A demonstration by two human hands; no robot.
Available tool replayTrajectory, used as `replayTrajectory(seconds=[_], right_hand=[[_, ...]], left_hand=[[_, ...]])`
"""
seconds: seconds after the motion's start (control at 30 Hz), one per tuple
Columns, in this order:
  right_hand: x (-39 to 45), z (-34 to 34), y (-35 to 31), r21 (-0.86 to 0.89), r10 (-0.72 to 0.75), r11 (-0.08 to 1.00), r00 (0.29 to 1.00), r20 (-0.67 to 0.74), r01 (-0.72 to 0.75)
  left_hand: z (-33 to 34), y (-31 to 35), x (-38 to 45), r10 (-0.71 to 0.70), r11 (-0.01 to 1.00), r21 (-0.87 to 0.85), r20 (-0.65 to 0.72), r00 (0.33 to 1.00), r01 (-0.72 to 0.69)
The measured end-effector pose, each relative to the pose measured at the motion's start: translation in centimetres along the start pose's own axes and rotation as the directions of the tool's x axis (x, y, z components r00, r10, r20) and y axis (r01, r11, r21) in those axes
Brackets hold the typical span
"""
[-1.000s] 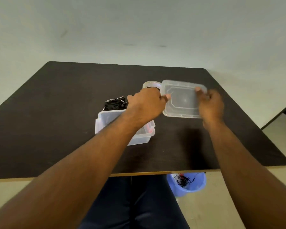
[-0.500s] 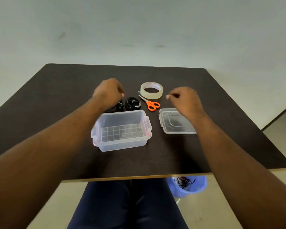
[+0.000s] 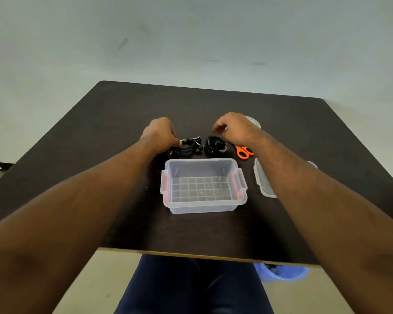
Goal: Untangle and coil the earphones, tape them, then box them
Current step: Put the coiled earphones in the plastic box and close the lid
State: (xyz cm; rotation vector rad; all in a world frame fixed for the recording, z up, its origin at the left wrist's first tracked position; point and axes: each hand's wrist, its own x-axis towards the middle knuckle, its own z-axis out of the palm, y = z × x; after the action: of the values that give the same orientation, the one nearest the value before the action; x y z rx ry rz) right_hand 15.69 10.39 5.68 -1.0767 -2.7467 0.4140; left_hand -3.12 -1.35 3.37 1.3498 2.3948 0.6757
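Observation:
Two coiled black earphone bundles lie just behind the clear plastic box [image 3: 202, 207], which stands open with nothing in it. My left hand [image 3: 160, 134] curls down on the left end of the left bundle [image 3: 188, 148] and grips it. My right hand [image 3: 234, 129] hovers just above and behind the right bundle [image 3: 215, 145] with loosely curled fingers that hold nothing. The clear lid [image 3: 261, 182] lies flat to the right of the box, partly under my right forearm. The tape roll [image 3: 255, 122] is mostly hidden behind my right hand.
Orange-handled scissors [image 3: 244, 152] lie right of the bundles, close to my right wrist. The dark table [image 3: 100, 141] ends at a near edge above my lap. A blue bin [image 3: 286, 273] with black wires sits on the floor under the table's right side.
The lid, held in both hands a second ago, now lies right of the box. My left hand went to the left bundle; my right hand moved left over the right bundle.

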Motion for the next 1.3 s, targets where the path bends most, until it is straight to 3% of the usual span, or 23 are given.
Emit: replayTrajectory(seconds=[0.13, 0.37, 0.47, 0.57, 0.67, 0.83, 0.9, 1.03, 1.17, 1.3], right_hand=[[-0.2, 1.1, 2.0, 0.055, 0.009, 0.998, 0.986, 0.165, -0.018], [-0.1, 1.7, 1.8, 0.079, 0.039, 0.996, 0.999, -0.017, -0.037], [-0.9, -0.5, 1.6, 0.087, 0.025, 0.996, 0.981, -0.195, -0.008], [-3.2, -3.9, 0.0, 0.266, 0.015, 0.963, 0.973, -0.232, 0.048], [-6.5, -6.3, -2.0, 0.42, -0.057, 0.895, 0.973, -0.223, 0.148], [-10.3, -5.4, -3.9, 0.36, -0.243, 0.891, 0.96, -0.137, 0.277], [-10.9, -3.8, -3.9, 0.355, -0.25, 0.896, 0.963, -0.099, 0.269], [-11.0, -0.9, -3.5, 0.357, -0.237, 0.897, 0.965, -0.11, 0.261], [-10.7, 0.2, -2.8, 0.146, -0.304, 0.936, 0.945, -0.119, 0.32], [-10.4, 0.8, -2.3, 0.025, -0.286, 0.958, 0.957, -0.04, 0.287]], left_hand=[[0.7, 0.6, -0.1, -0.007, 1.0, 0.012, -0.06, 0.998, 0.008], [-0.7, 0.9, -1.2, 0.01, 0.997, -0.071, -0.187, 0.982, -0.023], [-3.4, 1.8, -2.9, 0.082, 0.985, -0.122, -0.291, 0.953, -0.122], [-6.2, 2.7, -6.2, 0.177, 0.948, -0.194, -0.344, 0.922, -0.254], [-7.9, 3.0, -10.1, 0.366, 0.882, -0.216, -0.24, 0.899, -0.418], [-6.7, 2.0, -12.8, 0.608, 0.776, -0.197, -0.015, 0.793, -0.599], [-5.4, 1.5, -12.2, 0.619, 0.781, -0.137, 0.048, 0.784, -0.609], [-3.3, 1.3, -10.9, 0.639, 0.746, 0.152, 0.112, 0.761, -0.648], [-2.9, 1.9, -10.3, 0.571, 0.736, 0.313, 0.187, 0.799, -0.6], [-2.1, 1.8, -9.7, 0.523, 0.7, 0.41, 0.265, 0.81, -0.585]])
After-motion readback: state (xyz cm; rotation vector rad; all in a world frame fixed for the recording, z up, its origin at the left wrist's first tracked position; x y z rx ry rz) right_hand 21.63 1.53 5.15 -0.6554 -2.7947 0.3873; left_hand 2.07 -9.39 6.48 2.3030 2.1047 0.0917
